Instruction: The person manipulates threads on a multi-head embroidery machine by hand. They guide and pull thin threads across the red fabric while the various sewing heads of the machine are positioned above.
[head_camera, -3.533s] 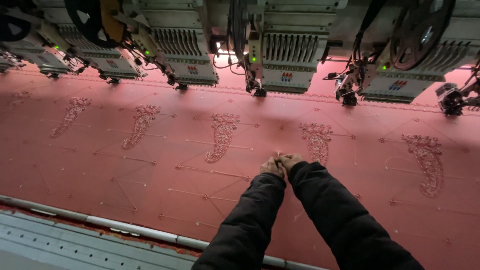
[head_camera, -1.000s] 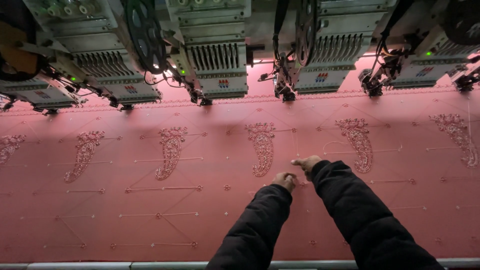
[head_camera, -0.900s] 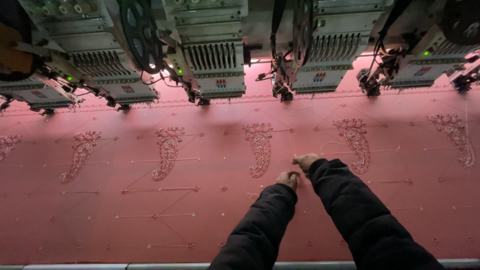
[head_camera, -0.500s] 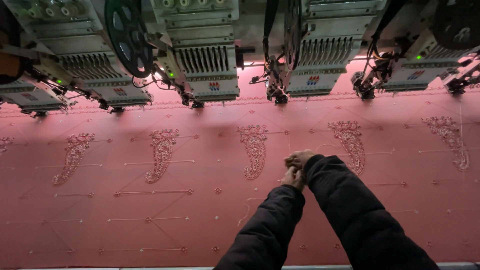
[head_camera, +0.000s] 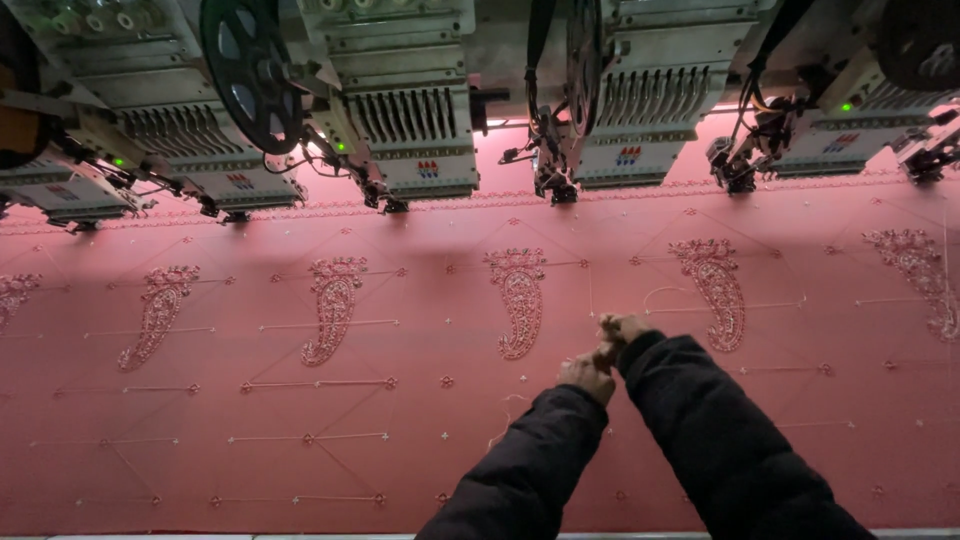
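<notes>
A pink fabric sheet lies stretched flat, stitched with paisley motifs in a row. Both my arms, in dark sleeves, reach over it. My left hand and my right hand meet between two paisleys, their fingers pinched together and touching. A thin pale thread loops from my right hand toward the paisley on the right. Another loose strand trails on the cloth below my left hand.
Several embroidery machine heads with needles hang over the far edge of the fabric, with a black wheel and green lamps. More paisleys run left and right. A metal rail edges the bottom.
My hands were slightly apart a second ago; they have since drawn together and touch, fingers closed on the thread. The view shifted a little to the left.
</notes>
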